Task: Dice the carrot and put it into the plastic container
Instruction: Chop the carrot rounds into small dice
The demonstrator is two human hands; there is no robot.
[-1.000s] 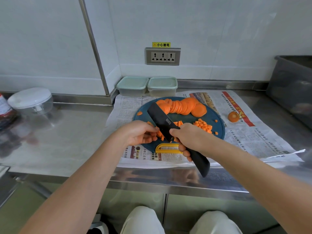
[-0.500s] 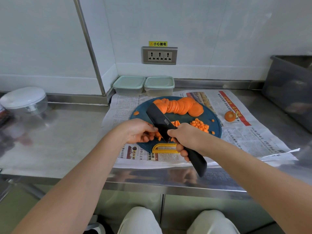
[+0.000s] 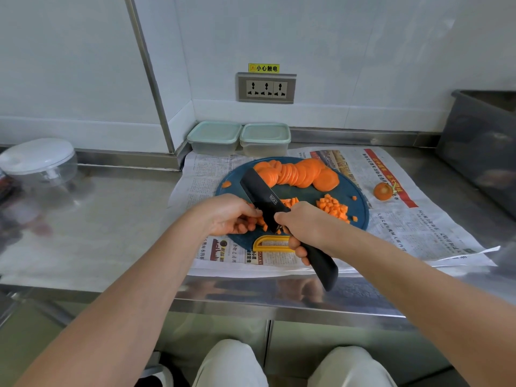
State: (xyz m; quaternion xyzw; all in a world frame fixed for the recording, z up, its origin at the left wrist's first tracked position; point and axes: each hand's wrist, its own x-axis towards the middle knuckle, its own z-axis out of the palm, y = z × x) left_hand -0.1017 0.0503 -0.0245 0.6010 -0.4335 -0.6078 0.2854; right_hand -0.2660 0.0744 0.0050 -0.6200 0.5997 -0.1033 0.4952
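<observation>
Right hand [image 3: 303,223] is gripping the black knife [image 3: 264,198], blade angling down onto carrot strips [image 3: 261,220] that the left hand [image 3: 230,215] is pinching on the blue cutting board [image 3: 360,216]. Slices [image 3: 300,174] are waiting at the back, dice [image 3: 333,206] piling right. Lidded plastic containers [image 3: 240,136] are sitting behind. Risk: fingertips are lying right beside the blade, so a slip could nick them; dice could scatter off the board.

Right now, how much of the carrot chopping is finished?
Done: a small pile of cubes sits on the blue board. In hand: the right hand grips the black knife while the left hand holds carrot pieces beside the blade. Left: the long row of slices is uncut, and both plastic containers have their lids on.
</observation>
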